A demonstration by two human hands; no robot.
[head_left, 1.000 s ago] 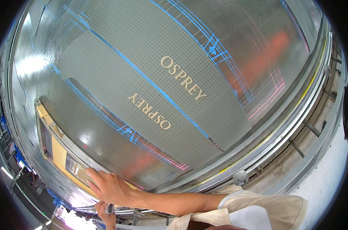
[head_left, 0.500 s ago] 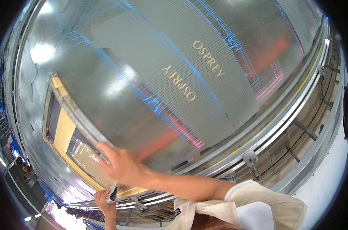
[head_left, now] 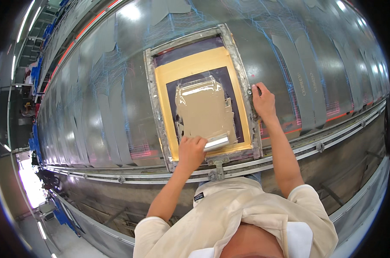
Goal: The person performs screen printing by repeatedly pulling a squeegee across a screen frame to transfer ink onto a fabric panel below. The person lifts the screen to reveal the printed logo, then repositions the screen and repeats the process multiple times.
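A screen-printing frame (head_left: 243,73) with a worn metal rim lies on the long grey printing table. Yellow tape (head_left: 192,59) borders its dark mesh. Thick beige ink (head_left: 201,109) covers the middle of the mesh, with a glossy ridge along the far end. My left hand (head_left: 192,152) is closed round the end of a metal squeegee (head_left: 216,143), which rests at the near end of the ink. At the right rim, my right hand (head_left: 265,102) has its fingers curled against the outer edge, beside a small bolt. Its fingertips are partly hidden.
Grey fabric panels (head_left: 304,81) with blue and pink printed lines run along the table to both sides. A metal rail (head_left: 281,160) with round stops edges the near side, and a bracket (head_left: 219,168) sits below the frame. Beyond the rail lies a trough (head_left: 113,198).
My view has swung, so the frame now sits near the centre. My left hand still holds the squeegee, now over the near end of the ink. My right hand remains at the rim.
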